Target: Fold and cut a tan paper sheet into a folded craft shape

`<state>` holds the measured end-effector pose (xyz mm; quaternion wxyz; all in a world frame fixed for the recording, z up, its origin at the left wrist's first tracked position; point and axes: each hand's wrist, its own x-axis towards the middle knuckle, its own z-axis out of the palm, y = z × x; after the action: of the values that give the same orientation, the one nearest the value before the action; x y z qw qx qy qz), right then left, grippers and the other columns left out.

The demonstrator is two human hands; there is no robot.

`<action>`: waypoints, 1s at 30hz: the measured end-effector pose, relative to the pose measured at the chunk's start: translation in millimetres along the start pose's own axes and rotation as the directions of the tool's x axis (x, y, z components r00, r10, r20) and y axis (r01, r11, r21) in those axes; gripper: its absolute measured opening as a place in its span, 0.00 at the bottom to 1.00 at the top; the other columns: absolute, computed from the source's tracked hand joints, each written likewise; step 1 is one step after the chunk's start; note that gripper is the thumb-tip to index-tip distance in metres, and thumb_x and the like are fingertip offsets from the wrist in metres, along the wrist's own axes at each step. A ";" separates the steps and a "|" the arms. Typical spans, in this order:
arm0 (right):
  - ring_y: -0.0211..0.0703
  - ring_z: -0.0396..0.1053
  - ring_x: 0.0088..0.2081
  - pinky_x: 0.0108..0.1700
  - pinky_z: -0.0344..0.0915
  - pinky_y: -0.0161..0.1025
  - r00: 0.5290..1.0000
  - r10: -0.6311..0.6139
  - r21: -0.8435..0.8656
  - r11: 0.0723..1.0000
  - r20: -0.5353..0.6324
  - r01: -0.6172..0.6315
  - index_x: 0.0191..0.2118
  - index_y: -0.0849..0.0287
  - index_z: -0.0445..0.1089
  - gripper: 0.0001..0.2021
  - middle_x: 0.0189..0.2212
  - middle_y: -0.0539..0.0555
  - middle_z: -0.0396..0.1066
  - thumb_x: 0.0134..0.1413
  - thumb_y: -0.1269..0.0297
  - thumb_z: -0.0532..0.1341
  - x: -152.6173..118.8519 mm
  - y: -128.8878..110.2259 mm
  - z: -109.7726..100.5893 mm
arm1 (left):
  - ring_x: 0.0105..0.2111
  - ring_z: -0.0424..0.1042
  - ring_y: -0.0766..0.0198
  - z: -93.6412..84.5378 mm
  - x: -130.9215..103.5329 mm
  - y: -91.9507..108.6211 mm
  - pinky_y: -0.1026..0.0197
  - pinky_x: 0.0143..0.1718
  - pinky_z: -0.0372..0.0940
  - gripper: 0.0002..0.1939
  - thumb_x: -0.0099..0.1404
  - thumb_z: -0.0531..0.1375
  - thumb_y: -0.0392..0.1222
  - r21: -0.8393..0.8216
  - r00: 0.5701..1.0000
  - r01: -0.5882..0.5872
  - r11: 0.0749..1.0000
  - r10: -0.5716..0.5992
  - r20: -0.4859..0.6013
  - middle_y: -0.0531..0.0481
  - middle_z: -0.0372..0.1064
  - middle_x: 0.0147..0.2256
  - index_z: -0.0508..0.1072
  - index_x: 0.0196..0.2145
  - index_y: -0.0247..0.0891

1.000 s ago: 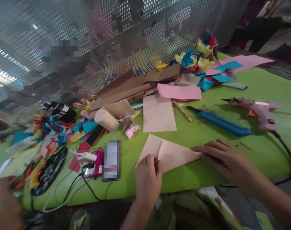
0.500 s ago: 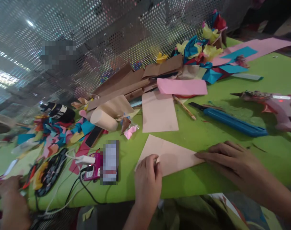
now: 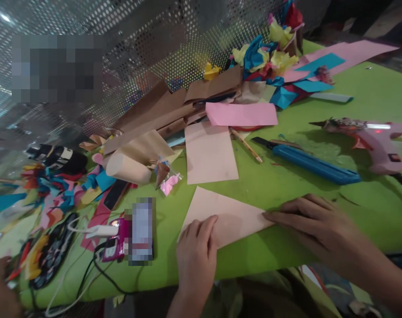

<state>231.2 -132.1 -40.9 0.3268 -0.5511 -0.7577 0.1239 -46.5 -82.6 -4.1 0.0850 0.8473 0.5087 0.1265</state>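
Note:
A folded sheet of pale pinkish-beige paper (image 3: 225, 210) lies on the green table near its front edge, with a pointed corner to the right. My left hand (image 3: 198, 249) holds its lower left part, fingers bent and close together on it. At the right corner, my right hand (image 3: 303, 221) grips the paper's tip between its fingertips; the thumb is mostly hidden. Just behind lies a flat sheet of the same colour (image 3: 211, 154). A blue box cutter (image 3: 315, 163) lies beyond my right hand, with a pencil (image 3: 249, 145) to its left.
A pink glue gun (image 3: 376, 141) with a lit red light lies at the right. Left of my hands are a phone (image 3: 143, 232), a magenta power bank with cables (image 3: 117, 243) and a paper roll (image 3: 128, 169). Cardboard (image 3: 148, 112) and paper flowers line the back. Another person's hand (image 3: 0, 282) is at far left.
The view has shifted, so most things sit farther left. My left fingers have closed up a little on the paper. My right hand stays at the paper's corner.

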 end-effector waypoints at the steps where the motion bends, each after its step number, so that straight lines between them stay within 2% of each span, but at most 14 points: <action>1: 0.48 0.69 0.37 0.37 0.64 0.44 1.000 -0.001 0.001 1.000 0.000 0.001 0.54 0.46 0.75 0.18 0.38 0.55 0.76 0.64 0.70 0.54 -0.3 0.2 0.4 | 0.35 0.74 0.61 -0.1 -0.1 -0.4 0.61 0.35 0.67 0.17 0.70 0.54 0.30 -0.003 1.000 -0.002 1.000 0.002 0.005 0.50 0.74 0.37 0.73 0.51 0.45; 6: 0.47 0.69 0.36 0.36 0.64 0.43 1.000 0.009 0.033 0.999 -0.017 -0.008 0.53 0.48 0.74 0.18 0.37 0.54 0.76 0.65 0.70 0.54 3.8 -0.6 -2.0 | 0.34 0.74 0.61 0.6 1.9 0.3 0.61 0.34 0.67 0.16 0.69 0.54 0.30 0.007 0.999 -0.018 1.000 0.018 -0.039 0.49 0.75 0.36 0.73 0.50 0.44; 10: 0.47 0.71 0.34 0.34 0.66 0.42 0.999 0.040 0.061 0.997 -0.027 -0.038 0.45 0.51 0.77 0.11 0.35 0.54 0.77 0.64 0.67 0.57 9.3 -4.4 -7.1 | 0.33 0.74 0.60 -1.5 3.8 1.7 0.60 0.33 0.67 0.15 0.70 0.54 0.31 0.007 0.999 -0.030 1.000 0.030 -0.039 0.49 0.75 0.36 0.74 0.50 0.43; 13: 0.47 0.72 0.34 0.33 0.66 0.42 0.998 0.040 0.062 0.997 -0.046 -0.038 0.41 0.52 0.77 0.11 0.34 0.55 0.78 0.63 0.68 0.57 10.8 -6.2 -9.0 | 0.32 0.74 0.61 -2.3 3.4 1.5 0.61 0.32 0.66 0.16 0.70 0.53 0.31 0.010 0.999 -0.028 1.000 0.028 -0.036 0.49 0.75 0.35 0.74 0.49 0.43; 25: 0.45 0.69 0.33 0.34 0.65 0.42 0.996 0.040 0.017 0.999 -0.083 -0.039 0.41 0.52 0.77 0.11 0.33 0.54 0.76 0.66 0.66 0.57 12.1 -10.8 -8.6 | 0.32 0.74 0.62 -2.2 2.5 -0.7 0.62 0.31 0.66 0.16 0.70 0.54 0.30 0.025 0.998 -0.037 0.999 0.038 -0.047 0.49 0.74 0.35 0.73 0.50 0.43; 30: 0.46 0.69 0.33 0.35 0.64 0.43 0.997 0.041 0.018 0.999 -0.061 -0.040 0.41 0.52 0.77 0.11 0.33 0.54 0.76 0.66 0.66 0.56 10.5 -9.7 -7.8 | 0.32 0.74 0.62 -2.3 3.6 -0.5 0.63 0.31 0.66 0.16 0.69 0.55 0.30 0.051 0.999 -0.042 0.998 0.043 -0.011 0.49 0.75 0.36 0.73 0.51 0.42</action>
<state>227.0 -127.3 -25.9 0.3521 -0.5671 -0.7349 0.1199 -46.0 -79.1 -1.6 0.0578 0.8591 0.4940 0.1204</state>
